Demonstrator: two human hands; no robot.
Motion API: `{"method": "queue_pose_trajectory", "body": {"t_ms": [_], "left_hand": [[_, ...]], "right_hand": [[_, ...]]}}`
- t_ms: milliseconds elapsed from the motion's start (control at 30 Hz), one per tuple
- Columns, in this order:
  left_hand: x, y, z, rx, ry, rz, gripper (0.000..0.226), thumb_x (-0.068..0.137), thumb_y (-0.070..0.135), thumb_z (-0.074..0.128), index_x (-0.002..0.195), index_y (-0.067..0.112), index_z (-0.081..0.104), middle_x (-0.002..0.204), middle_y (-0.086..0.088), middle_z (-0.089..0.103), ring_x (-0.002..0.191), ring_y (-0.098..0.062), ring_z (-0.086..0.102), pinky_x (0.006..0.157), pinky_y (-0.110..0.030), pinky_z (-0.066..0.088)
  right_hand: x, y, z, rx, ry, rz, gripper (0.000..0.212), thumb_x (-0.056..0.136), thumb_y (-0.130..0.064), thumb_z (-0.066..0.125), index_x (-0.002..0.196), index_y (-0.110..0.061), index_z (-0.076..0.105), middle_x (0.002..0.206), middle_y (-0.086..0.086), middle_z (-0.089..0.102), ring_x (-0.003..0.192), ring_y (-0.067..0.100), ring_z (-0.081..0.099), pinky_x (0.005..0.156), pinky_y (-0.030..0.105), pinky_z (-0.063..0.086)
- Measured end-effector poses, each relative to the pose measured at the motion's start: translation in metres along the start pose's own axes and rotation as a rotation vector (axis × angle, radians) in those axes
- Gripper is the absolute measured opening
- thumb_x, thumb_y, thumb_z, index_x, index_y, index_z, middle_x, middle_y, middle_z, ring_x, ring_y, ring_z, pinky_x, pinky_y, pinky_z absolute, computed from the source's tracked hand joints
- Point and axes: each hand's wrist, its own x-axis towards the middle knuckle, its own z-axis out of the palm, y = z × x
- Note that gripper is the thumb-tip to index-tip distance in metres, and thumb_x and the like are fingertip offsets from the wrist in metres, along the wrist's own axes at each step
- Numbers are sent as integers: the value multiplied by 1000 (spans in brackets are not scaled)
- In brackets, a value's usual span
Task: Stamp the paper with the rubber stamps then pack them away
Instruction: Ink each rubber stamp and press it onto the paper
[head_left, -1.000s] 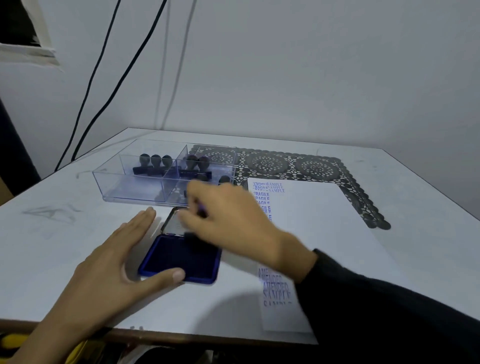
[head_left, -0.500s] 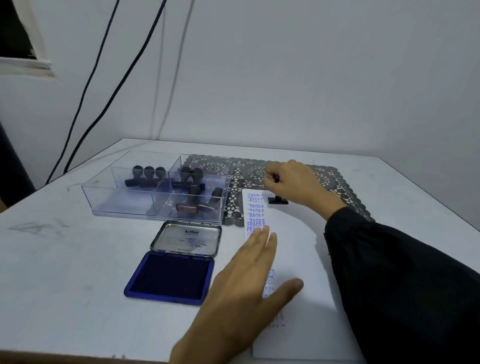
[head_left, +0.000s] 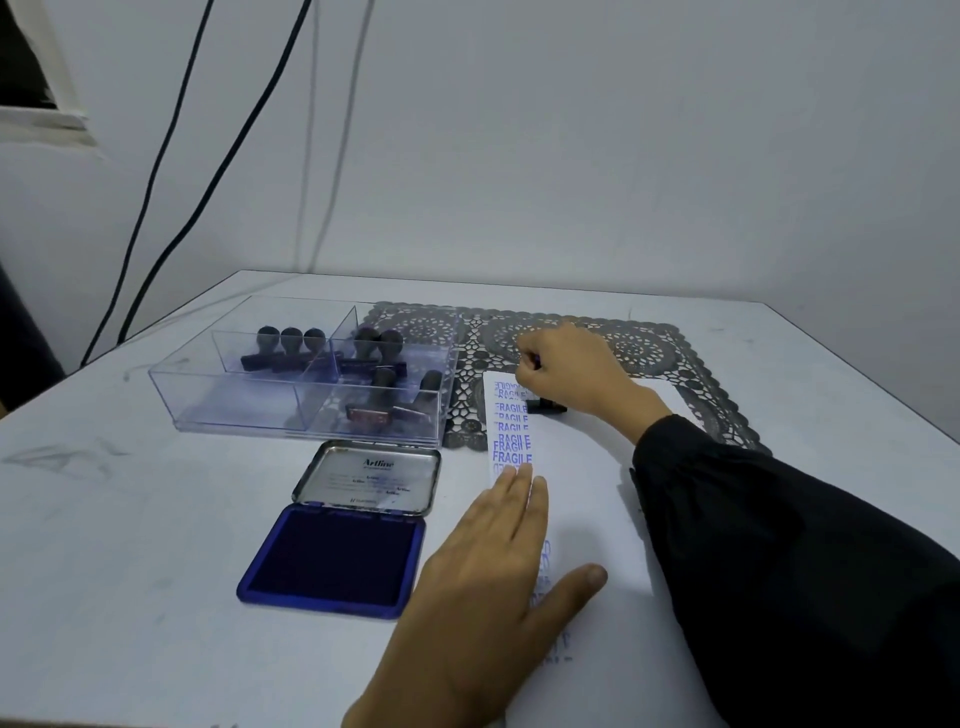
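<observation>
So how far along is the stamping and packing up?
Done: a column of blue FRAGILE prints runs down the paper, and several stamps sit in the clear tray. In hand: the right hand presses one stamp near the sheet's top while the left hand lies flat on it. Left: that stamp goes back, and the ink pad lies open.

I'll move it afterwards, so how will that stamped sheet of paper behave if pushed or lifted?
Probably floppy: the paper is one thin sheet. Likely slides on the smooth table, since the left hand presses flat on it while the right hand works a stamp. Its far end overlaps the lace mat, which might snag it.
</observation>
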Motion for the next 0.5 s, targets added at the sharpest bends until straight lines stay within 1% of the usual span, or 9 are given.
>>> {"method": "queue_pose_trajectory", "body": {"t_ms": [100,200,267,400,500], "left_hand": [[0,0,2,-8,-2,18,74,97,61,14,126,14,63,132,2,59,124,-8,52,99,-19,35],[1,0,2,9,-10,16,74,97,62,14,124,15,65,131,3,60,123,-7,53,99,-18,35],[1,0,2,31,-14,18,74,97,62,14,124,16,65,131,3,60,122,-7,53,98,-18,37],[0,-1,5,53,28,33,74,97,62,15,125,14,63,132,1,59,124,-8,52,98,-21,38],[0,-2,6,60,53,39,74,97,62,16,125,14,63,132,1,59,124,-8,52,99,-21,38]], "right_hand": [[-2,-1,7,-12,46,55,17,81,-15,50,65,-15,45,50,-4,40,53,21,40,47,25,24],[-3,-3,11,-42,67,81,15,81,-14,48,65,-15,46,50,-4,39,55,22,42,48,26,25],[-3,-3,12,-52,86,102,14,80,-14,48,66,-14,46,52,-2,41,56,23,44,50,26,25],[-4,-2,13,-57,100,106,14,81,-15,47,67,-14,47,57,1,49,58,24,46,52,27,28],[-5,-3,10,-49,81,103,17,82,-17,47,65,-16,45,55,-1,47,58,23,46,53,28,31]]}}
